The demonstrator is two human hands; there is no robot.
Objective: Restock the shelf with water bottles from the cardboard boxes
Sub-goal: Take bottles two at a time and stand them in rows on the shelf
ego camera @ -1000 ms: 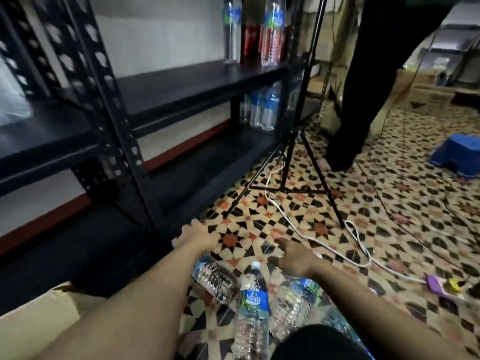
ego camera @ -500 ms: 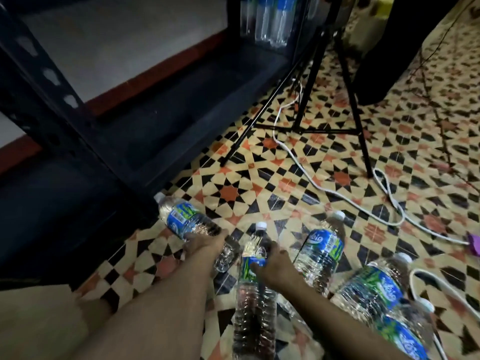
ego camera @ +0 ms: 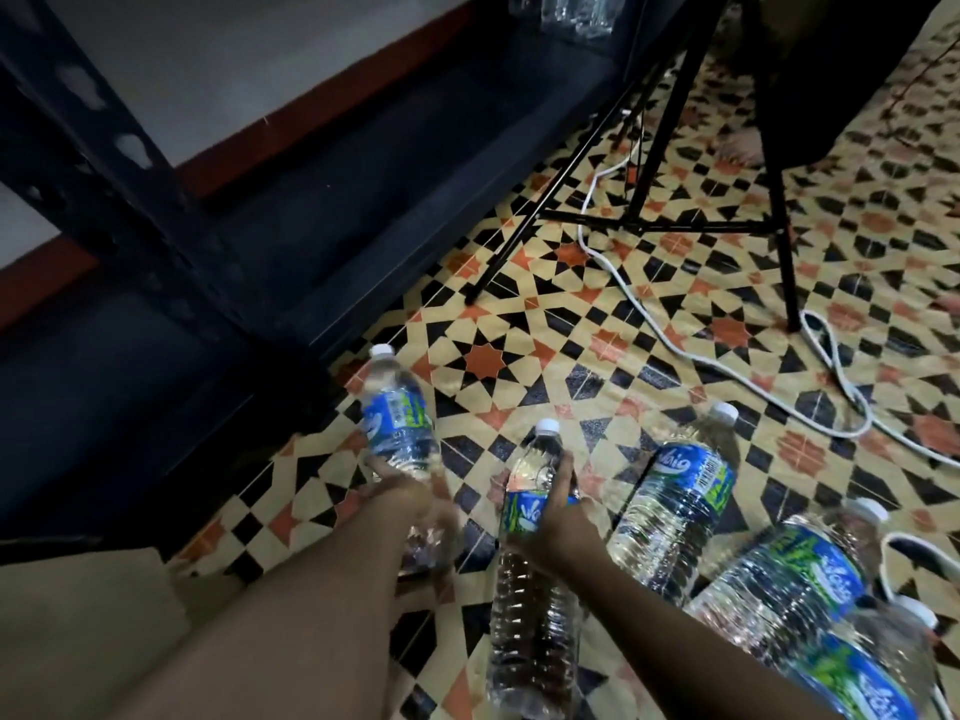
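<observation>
Tiled floor (ego camera: 519,324) closer, hands (ego camera: 410,498) (ego camera: 558,517) still gripping bottles (ego camera: 397,418) (ego camera: 535,589)

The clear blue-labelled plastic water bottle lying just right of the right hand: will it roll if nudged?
Probably: the clear plastic water bottle lies on its side on the patterned tile floor. It looks full, so likely heavy. Its thin ribbed wall may dent when squeezed.

You seem to be in a small shop's stockroom. A black slotted-steel shelving rack (ego camera: 156,210) stands against the wall, identical labelled water bottles (ego camera: 675,506) lie loose on the patterned tile floor (ego camera: 488,361), and a cardboard box (ego camera: 78,615) sits at your left.
</observation>
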